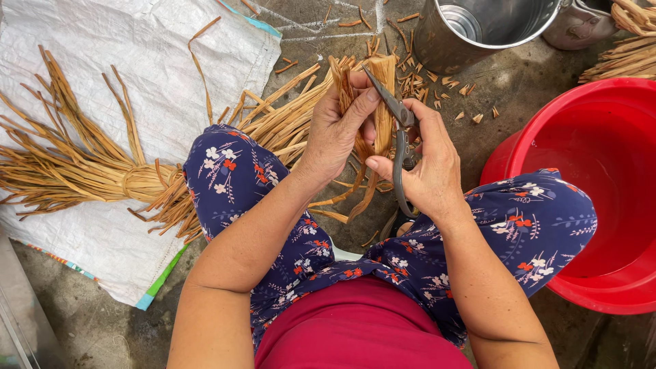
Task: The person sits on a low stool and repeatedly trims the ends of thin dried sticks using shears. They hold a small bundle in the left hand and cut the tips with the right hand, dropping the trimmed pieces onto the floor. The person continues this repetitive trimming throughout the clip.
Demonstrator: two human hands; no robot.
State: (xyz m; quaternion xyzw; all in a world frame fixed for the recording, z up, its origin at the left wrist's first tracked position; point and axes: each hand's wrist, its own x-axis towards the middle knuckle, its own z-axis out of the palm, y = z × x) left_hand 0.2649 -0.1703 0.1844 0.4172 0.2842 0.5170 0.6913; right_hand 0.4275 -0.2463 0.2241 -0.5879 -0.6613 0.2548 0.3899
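Note:
My left hand [338,126] grips a small bunch of dried tan leaf strips [383,102], held upright between my knees. My right hand [424,167] holds grey metal scissors [400,130], their blades pointing up and left against the top of the strips. A large tied bundle of the same dried strips [102,174] lies across a white woven sack [137,68] and runs under my left knee. Small cut-off bits [444,85] are scattered on the concrete floor ahead.
A red plastic basin [601,184] stands at the right by my knee. A steel bucket [478,27] stands at the top, with a second metal vessel [581,24] beside it. More dried strips [629,48] lie at the top right.

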